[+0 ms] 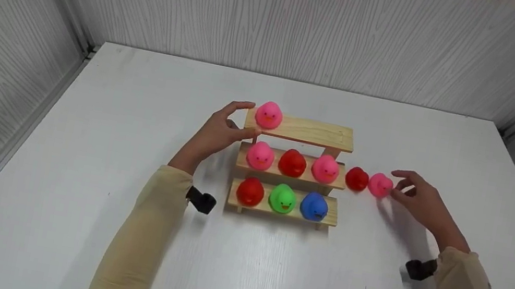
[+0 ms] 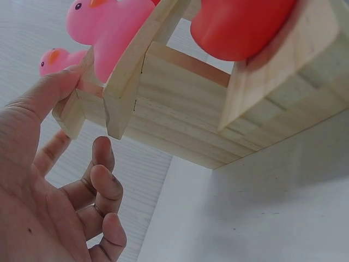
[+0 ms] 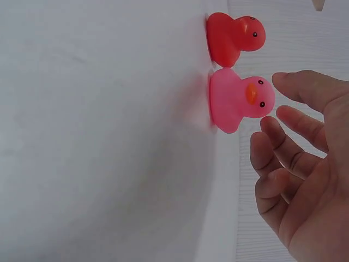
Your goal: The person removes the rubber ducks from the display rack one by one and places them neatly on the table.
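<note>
A three-step wooden shelf (image 1: 315,132) stands mid-table. My left hand (image 1: 218,133) grips the left end of its top board (image 2: 121,101), thumb at the front edge and index finger at the back. One pink duck (image 1: 269,116) sits on that board beside the hand. On the table right of the shelf, a pink rubber duck (image 3: 226,101) stands upright next to a red duck (image 3: 222,39). My right hand (image 1: 420,200) is beside the pink one, thumb and fingers apart near its head, not closed round it.
On the middle step sit a pink duck (image 1: 260,157), a red duck (image 1: 292,163) and another pink duck (image 1: 325,169). The bottom step bears a red duck (image 1: 250,192), a green duck (image 1: 283,199) and a blue duck (image 1: 314,207). Wood-grain panels (image 1: 280,16) wall in the white table (image 1: 235,268).
</note>
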Available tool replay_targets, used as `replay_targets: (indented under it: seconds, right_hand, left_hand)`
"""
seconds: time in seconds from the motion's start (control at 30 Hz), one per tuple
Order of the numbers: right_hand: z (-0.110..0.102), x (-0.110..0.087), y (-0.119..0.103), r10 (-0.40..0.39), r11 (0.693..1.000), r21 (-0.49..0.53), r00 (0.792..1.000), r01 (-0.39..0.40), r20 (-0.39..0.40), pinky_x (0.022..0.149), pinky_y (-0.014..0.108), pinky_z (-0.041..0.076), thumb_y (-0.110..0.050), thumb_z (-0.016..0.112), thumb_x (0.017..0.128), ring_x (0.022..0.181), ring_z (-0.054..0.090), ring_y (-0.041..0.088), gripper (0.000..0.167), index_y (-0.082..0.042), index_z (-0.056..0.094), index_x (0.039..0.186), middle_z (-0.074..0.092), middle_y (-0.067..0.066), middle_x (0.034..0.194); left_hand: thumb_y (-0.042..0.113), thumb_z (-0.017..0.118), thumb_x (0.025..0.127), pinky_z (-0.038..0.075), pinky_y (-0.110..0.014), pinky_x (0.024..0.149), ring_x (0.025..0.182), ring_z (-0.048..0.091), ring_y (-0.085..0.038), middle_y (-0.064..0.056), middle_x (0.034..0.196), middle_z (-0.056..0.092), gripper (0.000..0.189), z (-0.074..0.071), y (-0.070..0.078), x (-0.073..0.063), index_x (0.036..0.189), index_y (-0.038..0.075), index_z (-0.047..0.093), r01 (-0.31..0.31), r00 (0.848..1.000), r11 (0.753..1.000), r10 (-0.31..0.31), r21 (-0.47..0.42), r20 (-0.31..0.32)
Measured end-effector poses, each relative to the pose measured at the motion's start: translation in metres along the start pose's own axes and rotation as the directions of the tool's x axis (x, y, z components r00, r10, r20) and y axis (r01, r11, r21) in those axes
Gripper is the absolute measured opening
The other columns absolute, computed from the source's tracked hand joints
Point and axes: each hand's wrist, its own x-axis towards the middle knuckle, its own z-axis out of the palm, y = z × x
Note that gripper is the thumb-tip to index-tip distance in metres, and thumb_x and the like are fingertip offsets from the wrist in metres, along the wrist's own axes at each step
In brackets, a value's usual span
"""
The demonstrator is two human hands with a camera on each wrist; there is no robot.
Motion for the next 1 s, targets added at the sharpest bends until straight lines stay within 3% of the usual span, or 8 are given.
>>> replay_targets:
  seconds: [0.3, 0.57, 0.73, 1.0]
  right_hand:
    - [-0.006, -0.001, -0.010, -0.022, 0.999, 0.037, 0.999, 0.024, -0.047, 0.075, 0.026, 0.045, -0.037, 0.057, 0.096, 0.099, 0.052, 0.024, 0.053, -0.009, 0.044, 0.140, 0.054, 0.011, 0.113]
    - [-0.005, 0.004, -0.023, -0.058, 0.991, 0.117, 0.994, 0.069, -0.096, 0.075, 0.024, 0.047, -0.037, 0.057, 0.096, 0.090, 0.056, 0.018, 0.051, -0.011, 0.046, 0.139, 0.053, 0.005, 0.108]
    - [-0.005, 0.007, -0.039, -0.059, 0.984, 0.160, 0.991, 0.078, -0.122, 0.074, 0.020, 0.046, -0.038, 0.057, 0.096, 0.090, 0.054, 0.020, 0.052, -0.011, 0.045, 0.139, 0.052, 0.005, 0.107]
    - [-0.001, 0.012, -0.062, -0.037, 0.975, 0.213, 0.989, 0.068, -0.146, 0.078, 0.019, 0.049, -0.039, 0.057, 0.096, 0.095, 0.055, 0.027, 0.054, -0.013, 0.042, 0.141, 0.051, 0.004, 0.109]
  left_hand:
    - [0.042, 0.073, 0.083, 0.035, -0.029, 0.067, 0.076, 0.048, -0.015, -0.012, 0.089, 0.065, 0.068, -0.001, 0.000, -0.001, 0.143, 0.030, 0.042, -0.023, 1.000, 1.000, 0.023, 0.014, -0.003]
    - [0.044, 0.072, 0.083, 0.036, -0.030, 0.069, 0.089, 0.054, -0.030, -0.014, 0.095, 0.070, 0.069, -0.001, -0.001, -0.001, 0.143, 0.032, 0.042, -0.013, 1.000, 0.999, 0.013, 0.033, -0.013]
    - [0.045, 0.072, 0.083, 0.037, -0.030, 0.069, 0.090, 0.055, -0.030, -0.010, 0.090, 0.066, 0.069, 0.000, 0.000, -0.002, 0.143, 0.032, 0.042, -0.009, 1.000, 0.999, 0.010, 0.042, -0.017]
    - [0.045, 0.071, 0.083, 0.038, -0.033, 0.072, 0.096, 0.056, -0.032, -0.015, 0.104, 0.064, 0.069, 0.002, 0.001, -0.001, 0.144, 0.032, 0.041, 0.003, 1.000, 0.999, -0.003, 0.048, -0.012]
